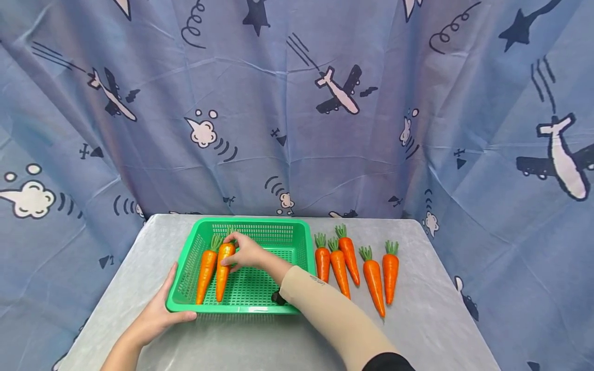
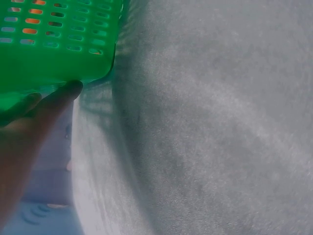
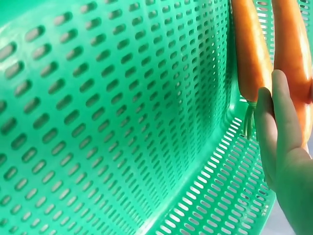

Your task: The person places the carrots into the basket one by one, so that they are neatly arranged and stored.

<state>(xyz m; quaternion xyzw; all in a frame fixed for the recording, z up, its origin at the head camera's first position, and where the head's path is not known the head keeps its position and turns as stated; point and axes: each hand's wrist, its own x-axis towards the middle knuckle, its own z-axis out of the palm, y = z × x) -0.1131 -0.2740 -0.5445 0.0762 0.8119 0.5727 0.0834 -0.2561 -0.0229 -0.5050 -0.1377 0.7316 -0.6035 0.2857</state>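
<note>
A green plastic basket [image 1: 241,309] with slotted walls sits on the table. My left hand [image 1: 155,314] touches its near left corner, the thumb along the front and the straight fingers against the left side; in the left wrist view, fingertips [image 2: 73,89] meet the basket's lower edge. Inside the basket, my right hand [image 1: 248,251] holds an orange carrot [image 1: 223,281] between thumb and fingers near its leafy end. Another carrot [image 1: 206,270] lies just left of it, along the basket's left part. The right wrist view shows fingers [image 3: 283,112] against the held carrot [image 3: 293,49].
Several carrots lie on the grey-white table right of the basket, among them a leaning carrot [image 1: 373,286] and the rightmost carrot [image 1: 390,275]. A small black object [image 1: 277,297] shows beside the right forearm. A blue patterned curtain [image 1: 287,129] hangs behind the table.
</note>
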